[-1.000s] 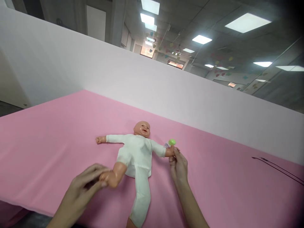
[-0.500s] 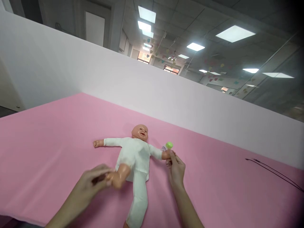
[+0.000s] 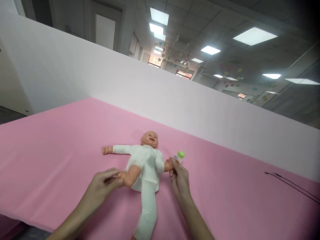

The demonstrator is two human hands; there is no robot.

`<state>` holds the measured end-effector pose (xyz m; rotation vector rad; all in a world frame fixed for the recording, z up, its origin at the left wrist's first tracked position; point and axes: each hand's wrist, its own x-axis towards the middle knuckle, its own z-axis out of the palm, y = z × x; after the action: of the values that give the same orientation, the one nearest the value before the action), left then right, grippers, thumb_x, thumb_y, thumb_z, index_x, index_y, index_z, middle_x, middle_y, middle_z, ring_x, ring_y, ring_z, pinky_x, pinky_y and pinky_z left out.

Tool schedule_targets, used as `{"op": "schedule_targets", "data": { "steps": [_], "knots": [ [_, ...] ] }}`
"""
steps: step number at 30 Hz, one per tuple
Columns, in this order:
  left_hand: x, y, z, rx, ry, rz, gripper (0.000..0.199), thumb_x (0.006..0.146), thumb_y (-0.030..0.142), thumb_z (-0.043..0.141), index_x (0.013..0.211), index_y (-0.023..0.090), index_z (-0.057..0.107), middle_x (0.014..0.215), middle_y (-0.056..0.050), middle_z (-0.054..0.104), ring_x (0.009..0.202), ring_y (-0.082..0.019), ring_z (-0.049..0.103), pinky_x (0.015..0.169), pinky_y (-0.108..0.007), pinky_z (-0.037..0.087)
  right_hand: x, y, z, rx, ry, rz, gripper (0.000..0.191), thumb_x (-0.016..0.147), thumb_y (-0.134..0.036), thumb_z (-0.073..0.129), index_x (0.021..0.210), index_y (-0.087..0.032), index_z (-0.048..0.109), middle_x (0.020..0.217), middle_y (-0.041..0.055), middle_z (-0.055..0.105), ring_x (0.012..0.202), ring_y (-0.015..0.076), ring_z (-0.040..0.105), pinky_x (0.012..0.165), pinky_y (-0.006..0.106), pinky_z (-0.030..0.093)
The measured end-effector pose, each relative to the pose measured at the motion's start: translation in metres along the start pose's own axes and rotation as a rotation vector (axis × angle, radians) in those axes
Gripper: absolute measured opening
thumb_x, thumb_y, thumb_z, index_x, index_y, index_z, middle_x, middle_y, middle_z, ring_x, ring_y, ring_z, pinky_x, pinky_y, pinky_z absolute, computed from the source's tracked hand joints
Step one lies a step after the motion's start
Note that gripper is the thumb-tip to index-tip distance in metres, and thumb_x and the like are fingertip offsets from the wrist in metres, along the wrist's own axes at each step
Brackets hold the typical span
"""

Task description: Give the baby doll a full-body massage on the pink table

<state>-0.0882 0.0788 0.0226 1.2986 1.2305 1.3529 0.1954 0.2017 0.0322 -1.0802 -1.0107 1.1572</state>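
Observation:
A baby doll in a white cloth suit lies on its back on a pink sheet, its head away from me. My left hand is closed on the foot of the doll's bent leg, which is bare up to the thigh. Between the fingertips of my right hand is the doll's hand on the right side of the view. The other leg, in its white trouser leg, stretches toward me. Just beyond my right hand lies a small clear bottle with a green cap, partly hidden by the doll's hand.
A thin black cable lies on the sheet at the right. Behind the doll a white partition rises along the sheet's far edge. The sheet's near-left edge hangs down over darker floor.
The doll's hand in my right hand has come inward and nearer, bending that arm and uncovering more of the bottle. My left hand and the foot have shifted slightly up. The camera view turned a little.

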Motion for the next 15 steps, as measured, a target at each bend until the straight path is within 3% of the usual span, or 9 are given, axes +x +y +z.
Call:
{"op": "schedule_targets", "data": {
  "steps": [4, 7, 10, 12, 15],
  "knots": [
    [0.059, -0.001, 0.027, -0.234, -0.014, -0.031, 0.037, 0.086, 0.051, 0.072, 0.085, 0.015, 0.077, 0.089, -0.008, 0.074, 0.088, -0.024, 0.068, 0.085, -0.034, 0.055, -0.025, 0.014, 0.024, -0.292, -0.255, -0.019, 0.039, 0.071, -0.054, 0.085, 0.083, -0.016, 0.081, 0.07, 0.0024, 0.067, 0.042, 0.0088, 0.047, 0.038, 0.024, 0.036],
    [0.063, -0.004, 0.029, -0.283, -0.037, -0.045, 0.037, 0.087, 0.05, 0.072, 0.09, 0.014, 0.077, 0.093, -0.009, 0.075, 0.093, -0.025, 0.068, 0.089, -0.036, 0.055, -0.019, 0.011, 0.015, -0.3, -0.227, -0.055, 0.038, 0.073, -0.052, 0.085, 0.086, -0.016, 0.082, 0.068, 0.0011, 0.065, 0.043, 0.0086, 0.048, 0.04, 0.023, 0.038],
    [0.031, -0.002, 0.012, -0.157, -0.033, -0.009, 0.036, 0.09, 0.05, 0.068, 0.085, 0.015, 0.076, 0.088, -0.007, 0.072, 0.087, -0.023, 0.066, 0.082, -0.032, 0.054, 0.011, -0.001, -0.015, -0.107, 0.02, -0.035, 0.036, 0.07, -0.047, 0.088, 0.086, -0.016, 0.08, 0.054, -0.004, 0.057, 0.045, 0.0074, 0.044, 0.04, 0.019, 0.039],
    [-0.005, -0.007, -0.005, -0.054, -0.009, -0.013, 0.033, 0.089, 0.05, 0.068, 0.083, 0.018, 0.075, 0.084, -0.005, 0.069, 0.079, -0.021, 0.063, 0.073, -0.027, 0.052, 0.033, -0.003, -0.042, 0.109, 0.205, -0.002, 0.03, 0.066, -0.037, 0.091, 0.083, -0.017, 0.076, 0.058, -0.0057, 0.058, 0.046, 0.0052, 0.043, 0.039, 0.015, 0.039],
    [-0.063, -0.033, -0.026, -0.014, -0.046, -0.066, 0.034, 0.084, 0.055, 0.072, 0.087, 0.022, 0.08, 0.074, -0.004, 0.064, 0.069, -0.02, 0.06, 0.063, -0.027, 0.051, 0.055, 0.012, -0.081, 0.327, 0.379, 0.101, 0.025, 0.066, -0.022, 0.089, 0.082, -0.018, 0.07, 0.068, -0.006, 0.063, 0.044, 0.0025, 0.044, 0.037, 0.011, 0.038]
  ]
}}
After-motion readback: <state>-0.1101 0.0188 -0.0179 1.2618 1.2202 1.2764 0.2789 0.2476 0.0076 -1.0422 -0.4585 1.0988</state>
